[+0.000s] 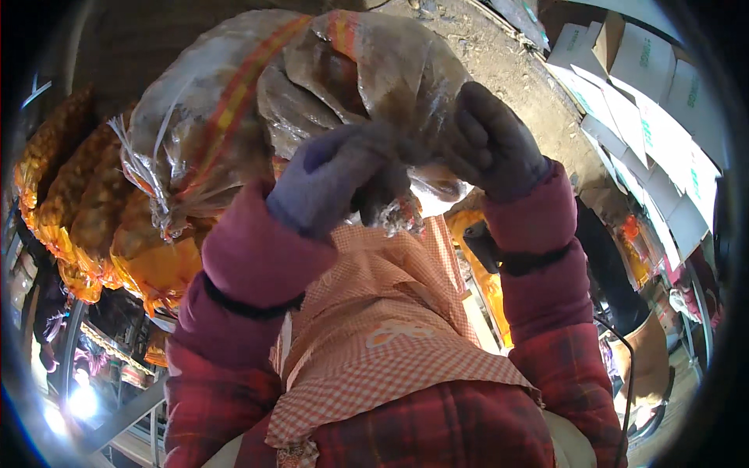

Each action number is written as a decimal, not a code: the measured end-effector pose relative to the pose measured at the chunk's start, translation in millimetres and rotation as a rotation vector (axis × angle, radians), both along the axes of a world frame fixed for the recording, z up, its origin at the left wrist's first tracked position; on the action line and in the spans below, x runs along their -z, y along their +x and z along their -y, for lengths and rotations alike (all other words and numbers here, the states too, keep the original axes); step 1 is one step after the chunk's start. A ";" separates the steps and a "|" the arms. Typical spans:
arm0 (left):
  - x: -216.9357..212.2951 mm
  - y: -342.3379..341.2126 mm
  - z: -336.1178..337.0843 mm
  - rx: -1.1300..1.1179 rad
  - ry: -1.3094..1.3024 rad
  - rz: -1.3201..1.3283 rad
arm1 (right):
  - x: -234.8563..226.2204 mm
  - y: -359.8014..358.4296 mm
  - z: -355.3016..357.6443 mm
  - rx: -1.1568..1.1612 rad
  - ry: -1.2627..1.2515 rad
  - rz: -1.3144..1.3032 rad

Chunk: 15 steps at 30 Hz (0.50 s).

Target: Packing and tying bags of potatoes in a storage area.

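Note:
A bulging clear plastic sack (406, 66) with a red and yellow stripe lies in front of me; its brownish contents are hard to make out. My left hand (331, 171), in a grey-purple glove, is closed on the gathered mouth of this sack. The loose plastic end (402, 214) hangs below it. On the other side, my gloved right hand (503, 144) has its fingers curled onto the sack's plastic near the neck. Against its left side rests another striped plastic sack (187, 101), its end bound with white string (156, 199).
Several filled orange mesh bags (97, 203) stand at the left. White cardboard boxes (663, 117) are stacked at the right. Bare earth floor (507, 70) shows beyond the sack. A checked apron (374, 312) covers my front, and a black cable (628, 366) runs beside my right arm.

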State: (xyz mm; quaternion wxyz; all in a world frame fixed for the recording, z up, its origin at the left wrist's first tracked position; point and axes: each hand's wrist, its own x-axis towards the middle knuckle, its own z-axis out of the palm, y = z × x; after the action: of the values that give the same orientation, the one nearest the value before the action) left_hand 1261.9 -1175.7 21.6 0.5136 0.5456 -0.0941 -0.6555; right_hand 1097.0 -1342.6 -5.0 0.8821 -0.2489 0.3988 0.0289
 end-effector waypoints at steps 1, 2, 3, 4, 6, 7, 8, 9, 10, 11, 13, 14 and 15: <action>3.4 3.2 2.3 0.035 -0.013 -0.059 | 0.0 -0.6 -0.4 0.006 0.019 0.017; 7.6 6.6 4.5 0.072 -0.028 -0.116 | -0.3 -1.3 -1.2 0.013 0.037 0.037; 9.9 7.6 5.6 0.080 -0.013 -0.182 | -0.6 -1.0 -1.2 0.023 0.058 0.059; 11.9 8.3 6.0 0.088 0.004 -0.247 | -1.2 -0.6 -1.8 0.018 0.063 0.047; 13.8 6.4 6.5 0.059 0.089 -0.367 | -2.1 1.7 -1.9 0.020 0.066 0.009; 13.3 4.9 6.1 0.057 0.087 -0.327 | -2.6 2.7 -2.1 0.002 0.032 0.046; 12.0 3.5 5.6 0.076 0.094 -0.268 | -3.0 4.0 -2.1 0.002 0.003 0.059; 10.2 1.2 5.4 0.071 0.068 -0.213 | -4.2 4.6 -2.8 -0.003 -0.017 0.121; 8.5 -0.6 5.9 0.064 0.099 -0.203 | -5.5 5.4 -3.5 -0.002 -0.034 0.065; 6.1 -2.4 6.1 0.034 0.095 -0.194 | -7.6 5.6 -4.9 -0.005 -0.045 0.061; 2.1 -4.7 7.8 -0.014 0.045 -0.200 | -12.2 6.1 -8.7 -0.034 -0.138 0.011; -1.1 -5.5 7.6 -0.031 0.000 -0.219 | -15.4 5.7 -11.9 -0.059 -0.218 -0.041; -1.7 -5.7 9.1 -0.037 -0.086 -0.248 | -18.0 6.1 -14.8 -0.104 -0.287 -0.045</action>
State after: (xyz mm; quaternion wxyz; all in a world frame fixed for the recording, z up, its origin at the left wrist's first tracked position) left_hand 1256.2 -1184.8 23.3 0.5561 0.4397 -0.0479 -0.7037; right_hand 1103.2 -1327.8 13.0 0.8256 -0.3921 0.4052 0.0227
